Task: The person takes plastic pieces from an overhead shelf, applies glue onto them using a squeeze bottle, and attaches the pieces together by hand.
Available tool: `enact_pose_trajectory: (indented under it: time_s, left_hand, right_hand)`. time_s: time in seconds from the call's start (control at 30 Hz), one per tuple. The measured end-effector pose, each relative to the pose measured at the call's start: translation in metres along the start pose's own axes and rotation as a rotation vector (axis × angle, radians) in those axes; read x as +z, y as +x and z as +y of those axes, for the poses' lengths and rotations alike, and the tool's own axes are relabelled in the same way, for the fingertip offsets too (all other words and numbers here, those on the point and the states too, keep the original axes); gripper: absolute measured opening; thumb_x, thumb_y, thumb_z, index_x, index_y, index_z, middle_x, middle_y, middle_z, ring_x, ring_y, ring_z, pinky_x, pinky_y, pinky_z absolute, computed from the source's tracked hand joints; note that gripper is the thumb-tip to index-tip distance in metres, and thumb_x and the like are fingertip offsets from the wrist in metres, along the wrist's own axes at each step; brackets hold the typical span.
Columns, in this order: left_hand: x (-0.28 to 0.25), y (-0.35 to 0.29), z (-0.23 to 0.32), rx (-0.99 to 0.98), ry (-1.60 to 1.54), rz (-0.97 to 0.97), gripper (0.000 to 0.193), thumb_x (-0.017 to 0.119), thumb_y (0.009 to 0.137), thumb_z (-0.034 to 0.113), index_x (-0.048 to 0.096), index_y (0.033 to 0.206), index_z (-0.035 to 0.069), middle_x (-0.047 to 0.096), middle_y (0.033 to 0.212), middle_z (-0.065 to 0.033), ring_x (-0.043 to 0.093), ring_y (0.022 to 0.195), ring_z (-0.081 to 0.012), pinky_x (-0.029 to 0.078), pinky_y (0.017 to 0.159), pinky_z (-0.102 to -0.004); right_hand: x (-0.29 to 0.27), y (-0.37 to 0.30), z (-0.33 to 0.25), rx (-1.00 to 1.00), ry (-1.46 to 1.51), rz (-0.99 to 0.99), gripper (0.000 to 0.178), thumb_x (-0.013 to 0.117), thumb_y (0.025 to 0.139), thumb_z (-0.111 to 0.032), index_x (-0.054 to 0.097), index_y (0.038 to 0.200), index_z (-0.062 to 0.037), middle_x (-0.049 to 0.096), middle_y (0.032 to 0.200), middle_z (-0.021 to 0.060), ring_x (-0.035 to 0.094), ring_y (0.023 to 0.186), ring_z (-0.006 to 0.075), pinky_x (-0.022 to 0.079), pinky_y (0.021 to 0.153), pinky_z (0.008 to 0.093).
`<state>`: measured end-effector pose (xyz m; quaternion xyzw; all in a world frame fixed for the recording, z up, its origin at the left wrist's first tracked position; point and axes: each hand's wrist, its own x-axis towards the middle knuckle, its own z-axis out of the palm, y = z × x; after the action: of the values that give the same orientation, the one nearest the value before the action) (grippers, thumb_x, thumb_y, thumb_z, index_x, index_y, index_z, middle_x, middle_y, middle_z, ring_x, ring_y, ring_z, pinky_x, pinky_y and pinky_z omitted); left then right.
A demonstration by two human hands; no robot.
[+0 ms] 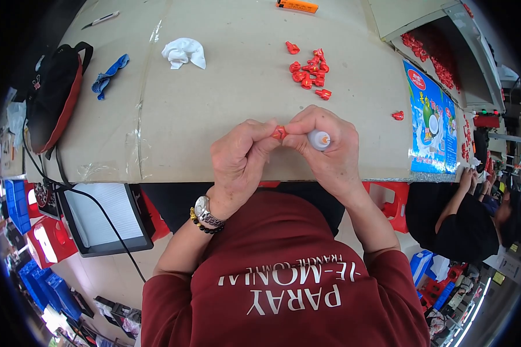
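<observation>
Over the near edge of the table, both my hands are closed at the fingertips. My left hand (240, 159) pinches a small red part (279, 132) from its left side, between thumb and forefinger. From the other side, the thumb and forefinger of my right hand (333, 159) meet the same part. A small white bottle (319, 140) with a pale orange tip is also tucked in my right hand, its nozzle end facing up. Beyond my hands lies a loose heap of similar red parts (314, 70). Fingers cover much of the held part.
A crumpled white tissue (184, 53), a blue cloth strip (110, 76) and a pen (101, 19) lie leftward. A black and red bag (55, 95) sits at the left edge. An orange box (297, 6) is at the back. One red part (397, 115) lies near a blue printed sheet (428, 121). Another person (466, 214) sits at right.
</observation>
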<state>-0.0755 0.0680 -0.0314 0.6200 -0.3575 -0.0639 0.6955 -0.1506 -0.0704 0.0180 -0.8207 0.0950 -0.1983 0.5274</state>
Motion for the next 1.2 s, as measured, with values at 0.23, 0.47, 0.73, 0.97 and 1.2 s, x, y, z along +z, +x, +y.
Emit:
enact_pose_trajectory:
  time_s: [0.23, 0.47, 0.73, 0.97, 1.2]
  left_hand:
    - [0.0001, 0.0001, -0.0011, 0.036, -0.01, 0.006, 0.011, 0.06, 0.09, 0.0, 0.062, 0.1, -0.001, 0.058, 0.075, -0.0036, 0.048, 0.053, -0.0044, 0.038, 0.044, -0.0184]
    - [0.0007, -0.0005, -0.0005, 0.003, -0.015, 0.009, 0.016, 0.061, 0.086, -0.005, 0.063, 0.102, -0.001, 0.061, 0.075, -0.0047, 0.052, 0.057, -0.0088, 0.042, 0.048, -0.0219]
    - [0.0016, 0.0001, 0.0002, 0.018, 0.011, 0.015, 0.015, 0.062, 0.086, -0.005, 0.063, 0.101, -0.001, 0.061, 0.074, -0.005, 0.052, 0.057, -0.0088, 0.042, 0.048, -0.022]
    - [0.002, 0.0007, 0.0008, 0.024, 0.028, 0.024, 0.013, 0.062, 0.086, -0.004, 0.063, 0.099, -0.001, 0.061, 0.073, -0.0047, 0.052, 0.057, -0.0081, 0.042, 0.049, -0.0218]
    - [-0.003, 0.0047, 0.008, -0.262, -0.18, 0.017, 0.011, 0.058, 0.093, 0.005, 0.059, 0.101, -0.001, 0.061, 0.073, -0.0022, 0.05, 0.053, -0.0031, 0.038, 0.045, -0.0181]
  right_hand:
    - [0.0016, 0.0011, -0.0029, 0.002, -0.015, 0.0, 0.014, 0.073, 0.072, 0.003, 0.06, 0.077, -0.0008, 0.061, 0.073, 0.0066, 0.06, 0.064, 0.017, 0.047, 0.058, 0.0287]
    - [0.0012, 0.001, -0.0021, -0.007, -0.031, 0.0, 0.015, 0.073, 0.072, 0.003, 0.06, 0.077, -0.001, 0.061, 0.073, 0.0065, 0.059, 0.064, 0.0172, 0.046, 0.057, 0.0287]
    - [0.0014, 0.001, -0.0026, -0.019, -0.05, 0.005, 0.015, 0.074, 0.072, 0.002, 0.06, 0.077, -0.0007, 0.06, 0.072, 0.0072, 0.059, 0.063, 0.0177, 0.046, 0.056, 0.029]
    - [0.0011, 0.0015, -0.0021, -0.017, -0.051, 0.007, 0.014, 0.074, 0.072, 0.001, 0.06, 0.077, -0.0008, 0.061, 0.072, 0.0073, 0.059, 0.063, 0.0177, 0.046, 0.056, 0.0291]
    - [-0.0056, 0.0091, -0.0085, 0.046, -0.083, -0.008, 0.017, 0.076, 0.069, -0.001, 0.065, 0.082, -0.0024, 0.063, 0.074, 0.0067, 0.061, 0.066, 0.0172, 0.049, 0.059, 0.0275]
